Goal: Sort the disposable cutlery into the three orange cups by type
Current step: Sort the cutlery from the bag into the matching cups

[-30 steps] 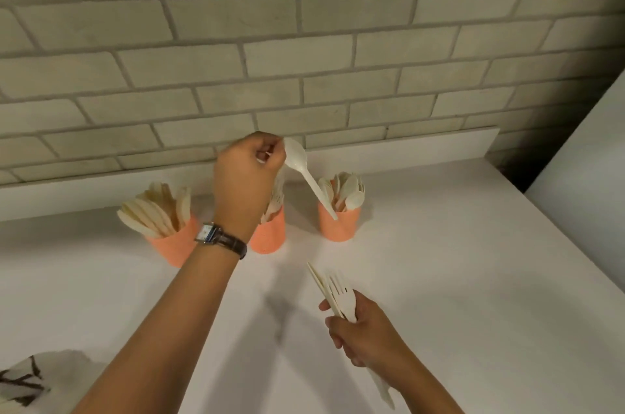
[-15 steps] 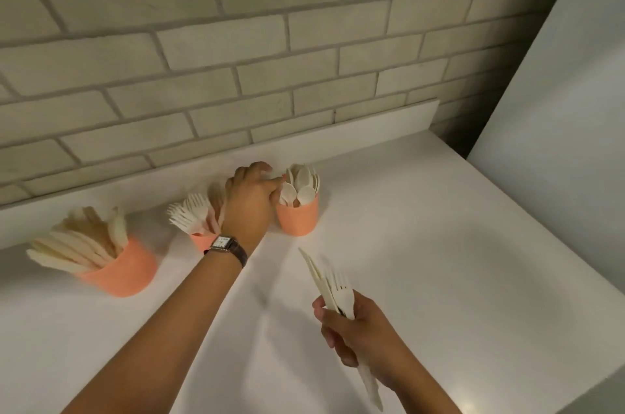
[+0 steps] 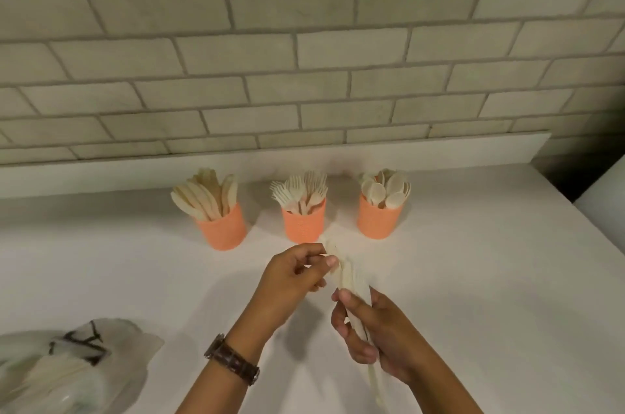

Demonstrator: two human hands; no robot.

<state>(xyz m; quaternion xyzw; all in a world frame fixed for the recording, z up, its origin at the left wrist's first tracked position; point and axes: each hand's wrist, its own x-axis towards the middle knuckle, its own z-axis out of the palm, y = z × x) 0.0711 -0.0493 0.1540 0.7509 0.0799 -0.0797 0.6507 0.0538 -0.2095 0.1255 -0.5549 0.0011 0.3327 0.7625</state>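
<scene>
Right hand gripped a cutlery bundle, left hand pinched its top, three orange cups behind on white tabletop

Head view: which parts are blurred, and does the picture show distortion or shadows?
Head view: the cutlery bundle between the left hand and right hand is motion-blurred, so its types are unclear; the bag at lower left is soft too; the three cups are fairly sharp; brick lines bow from the wide lens; soft shadows lie under the hands.
</scene>
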